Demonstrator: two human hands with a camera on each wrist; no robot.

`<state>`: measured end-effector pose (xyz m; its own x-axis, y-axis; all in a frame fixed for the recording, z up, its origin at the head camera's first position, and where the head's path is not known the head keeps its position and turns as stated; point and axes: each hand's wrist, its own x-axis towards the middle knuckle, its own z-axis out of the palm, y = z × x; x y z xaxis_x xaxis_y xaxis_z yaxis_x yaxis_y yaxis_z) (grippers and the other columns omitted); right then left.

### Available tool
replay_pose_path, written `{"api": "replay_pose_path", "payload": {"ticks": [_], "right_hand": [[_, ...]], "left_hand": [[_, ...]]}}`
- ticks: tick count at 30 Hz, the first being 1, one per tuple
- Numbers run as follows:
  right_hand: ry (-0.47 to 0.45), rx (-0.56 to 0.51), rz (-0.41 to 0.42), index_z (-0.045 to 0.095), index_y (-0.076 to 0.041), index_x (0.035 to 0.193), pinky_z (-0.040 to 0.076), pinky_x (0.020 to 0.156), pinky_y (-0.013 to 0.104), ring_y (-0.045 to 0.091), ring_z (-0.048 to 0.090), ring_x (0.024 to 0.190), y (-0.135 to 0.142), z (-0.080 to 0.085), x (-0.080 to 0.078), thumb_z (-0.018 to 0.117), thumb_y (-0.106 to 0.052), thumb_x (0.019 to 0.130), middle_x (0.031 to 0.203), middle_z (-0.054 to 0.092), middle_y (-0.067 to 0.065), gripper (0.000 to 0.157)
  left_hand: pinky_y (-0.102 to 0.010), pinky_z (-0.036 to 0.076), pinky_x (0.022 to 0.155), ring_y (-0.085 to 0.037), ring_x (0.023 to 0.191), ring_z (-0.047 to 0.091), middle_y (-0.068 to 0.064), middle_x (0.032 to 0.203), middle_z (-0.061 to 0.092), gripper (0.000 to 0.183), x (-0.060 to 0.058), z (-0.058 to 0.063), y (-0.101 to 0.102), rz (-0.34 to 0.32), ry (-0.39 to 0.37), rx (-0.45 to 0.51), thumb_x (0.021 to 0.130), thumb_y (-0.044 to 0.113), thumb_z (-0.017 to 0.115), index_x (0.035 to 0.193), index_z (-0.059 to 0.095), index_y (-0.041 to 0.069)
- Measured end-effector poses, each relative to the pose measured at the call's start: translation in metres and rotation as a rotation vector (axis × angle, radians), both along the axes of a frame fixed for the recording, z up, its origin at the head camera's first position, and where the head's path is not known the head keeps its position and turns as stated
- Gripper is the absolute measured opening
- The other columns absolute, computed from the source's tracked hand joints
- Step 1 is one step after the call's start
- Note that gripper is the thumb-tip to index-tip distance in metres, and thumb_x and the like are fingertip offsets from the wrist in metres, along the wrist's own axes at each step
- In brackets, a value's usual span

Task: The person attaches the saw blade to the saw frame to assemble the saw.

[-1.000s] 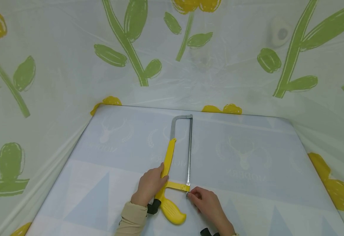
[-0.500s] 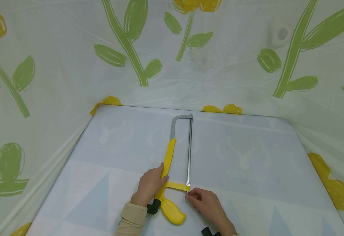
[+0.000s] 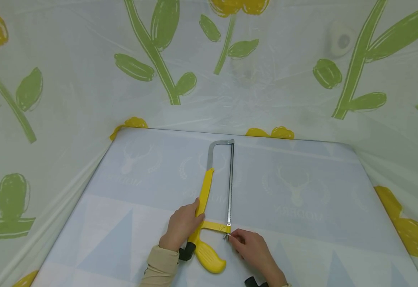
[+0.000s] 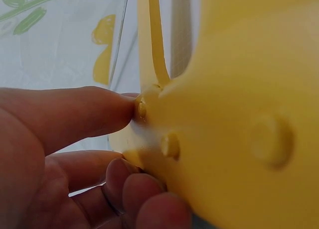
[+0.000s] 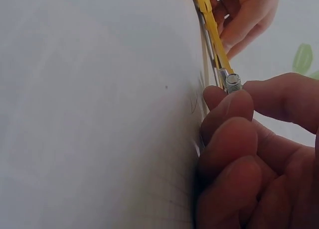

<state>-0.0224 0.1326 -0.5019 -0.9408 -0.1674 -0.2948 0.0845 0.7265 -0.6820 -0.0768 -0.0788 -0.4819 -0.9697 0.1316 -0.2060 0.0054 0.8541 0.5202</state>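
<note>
A hacksaw (image 3: 210,257) lies flat on the table, its yellow handle towards me and its grey metal front bow (image 3: 210,153) pointing away. My left hand (image 3: 181,226) grips the yellow frame just above the handle. In the left wrist view, the thumb (image 4: 94,112) presses beside a round rivet, with the other fingers curled at the lower edge. At the near end of the blade (image 3: 230,183), my right hand (image 3: 250,245) pinches the small metal wing nut (image 3: 227,236). A threaded bolt end (image 5: 233,82) sticks out between thumb and index finger in the right wrist view.
The table (image 3: 295,223) wears a pale cover with blue triangles and deer prints. Behind and at both sides hangs a white sheet (image 3: 277,95) with green leaves and yellow flowers. Black camera mounts sit at both wrists.
My right fingertips have shifted slightly around the wing nut, which now shows at a different angle. The left hand and the hacksaw frame stay where they were.
</note>
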Motion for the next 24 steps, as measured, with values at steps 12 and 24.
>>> {"api": "replay_pose_path", "payload": {"ticks": [12,24], "right_hand": [[-0.019,-0.058,0.012,0.066,-0.017,0.091,0.039,0.044,0.023,0.009,0.046,0.045,0.0037,-0.0015,-0.0006,0.059,-0.033,0.088,0.058,0.052,-0.009,0.018],[-0.028,-0.138,-0.078,0.06,-0.018,0.082,0.036,0.044,0.025,0.012,0.046,0.041,0.0065,-0.0056,-0.0024,0.066,-0.033,0.083,0.055,0.05,-0.006,0.017]], "left_hand": [[-0.029,0.042,0.059,-0.015,0.072,0.052,-0.012,0.117,0.062,0.058,0.0005,0.0006,0.0,0.0,0.006,-0.004,0.086,0.029,0.063,0.136,0.046,0.006],[-0.026,0.039,0.054,-0.013,0.064,0.048,-0.012,0.111,0.063,0.058,0.0011,0.0003,-0.0002,-0.011,0.007,0.001,0.086,0.029,0.063,0.135,0.046,0.004]]}}
